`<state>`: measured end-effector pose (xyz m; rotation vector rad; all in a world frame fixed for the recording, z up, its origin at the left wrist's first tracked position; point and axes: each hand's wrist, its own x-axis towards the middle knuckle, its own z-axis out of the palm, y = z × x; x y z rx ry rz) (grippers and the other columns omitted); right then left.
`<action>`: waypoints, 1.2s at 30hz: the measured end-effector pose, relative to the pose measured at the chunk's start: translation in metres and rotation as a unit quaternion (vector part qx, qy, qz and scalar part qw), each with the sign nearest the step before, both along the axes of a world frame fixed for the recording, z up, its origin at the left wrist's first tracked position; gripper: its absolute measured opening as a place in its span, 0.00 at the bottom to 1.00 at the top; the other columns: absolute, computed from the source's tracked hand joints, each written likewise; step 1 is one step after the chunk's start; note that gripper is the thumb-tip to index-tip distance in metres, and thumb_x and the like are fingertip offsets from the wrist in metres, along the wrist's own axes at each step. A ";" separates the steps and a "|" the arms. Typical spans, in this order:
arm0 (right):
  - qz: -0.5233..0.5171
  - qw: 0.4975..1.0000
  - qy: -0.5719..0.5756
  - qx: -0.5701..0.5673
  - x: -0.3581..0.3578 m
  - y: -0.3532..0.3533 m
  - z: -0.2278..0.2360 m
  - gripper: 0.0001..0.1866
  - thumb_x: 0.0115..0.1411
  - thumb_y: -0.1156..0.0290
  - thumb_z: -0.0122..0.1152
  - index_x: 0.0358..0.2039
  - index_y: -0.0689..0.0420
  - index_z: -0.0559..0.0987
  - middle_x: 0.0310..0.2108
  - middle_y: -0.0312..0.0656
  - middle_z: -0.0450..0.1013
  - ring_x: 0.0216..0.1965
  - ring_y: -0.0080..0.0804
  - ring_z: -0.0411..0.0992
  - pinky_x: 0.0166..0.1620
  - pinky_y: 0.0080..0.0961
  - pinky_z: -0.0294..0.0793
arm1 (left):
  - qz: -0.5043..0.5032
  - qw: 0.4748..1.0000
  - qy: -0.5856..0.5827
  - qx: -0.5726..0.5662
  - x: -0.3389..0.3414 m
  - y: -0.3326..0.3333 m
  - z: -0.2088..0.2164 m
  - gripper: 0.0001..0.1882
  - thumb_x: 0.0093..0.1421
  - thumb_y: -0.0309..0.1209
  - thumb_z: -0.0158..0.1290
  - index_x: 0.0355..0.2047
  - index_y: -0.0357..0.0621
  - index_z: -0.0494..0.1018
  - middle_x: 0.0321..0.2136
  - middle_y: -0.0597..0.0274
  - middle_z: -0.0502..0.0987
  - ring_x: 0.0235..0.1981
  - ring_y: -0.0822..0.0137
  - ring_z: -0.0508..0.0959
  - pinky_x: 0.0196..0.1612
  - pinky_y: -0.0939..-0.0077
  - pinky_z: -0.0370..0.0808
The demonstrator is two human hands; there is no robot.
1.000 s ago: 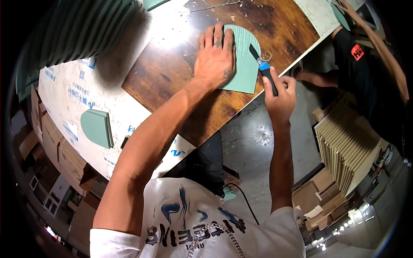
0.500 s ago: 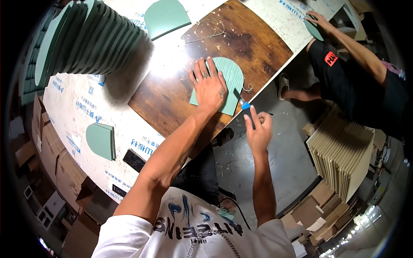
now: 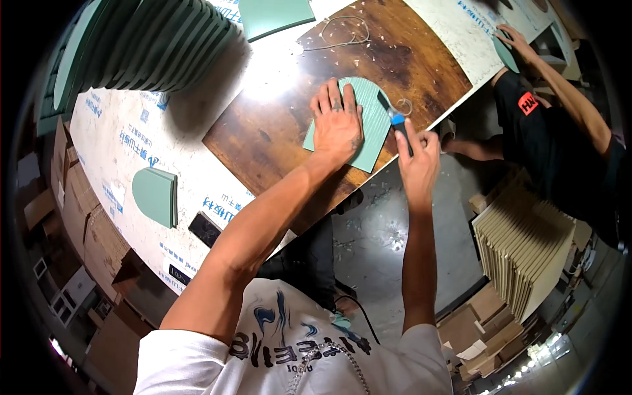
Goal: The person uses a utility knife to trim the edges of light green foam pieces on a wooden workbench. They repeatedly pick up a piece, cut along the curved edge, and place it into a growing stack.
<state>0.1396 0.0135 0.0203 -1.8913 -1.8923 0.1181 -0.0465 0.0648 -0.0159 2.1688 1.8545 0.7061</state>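
My left hand lies flat with its fingers stretched over a pale green, ribbed panel with one rounded end. The panel rests on a brown wood-grain board. In my right hand is a trimming tool with a black handle, a blue collar and a dark flat head. Its head meets the panel's curved right edge near the top. A thin curled shaving stands beside the tool.
A tall stack of green panels stands at the far left. Another green panel, a small pile of them and a phone lie on the white table. At right, another person's hand holds a green piece; below stand stacked tan boards.
My right hand and the tool have moved up along the panel's edge, from its lower right side to the curve. The view has shifted slightly; my left hand stays on the panel.
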 end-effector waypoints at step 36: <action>-0.011 0.998 0.051 -0.032 0.003 -0.085 -0.003 0.21 0.60 0.66 0.73 0.54 0.51 0.85 0.33 0.38 0.68 0.31 0.32 0.68 0.35 0.28 0.71 | -0.132 0.989 0.070 0.006 -0.027 0.047 0.012 0.25 0.73 0.52 0.41 0.63 0.59 0.72 0.76 0.46 0.45 0.76 0.38 0.45 0.71 0.26 0.42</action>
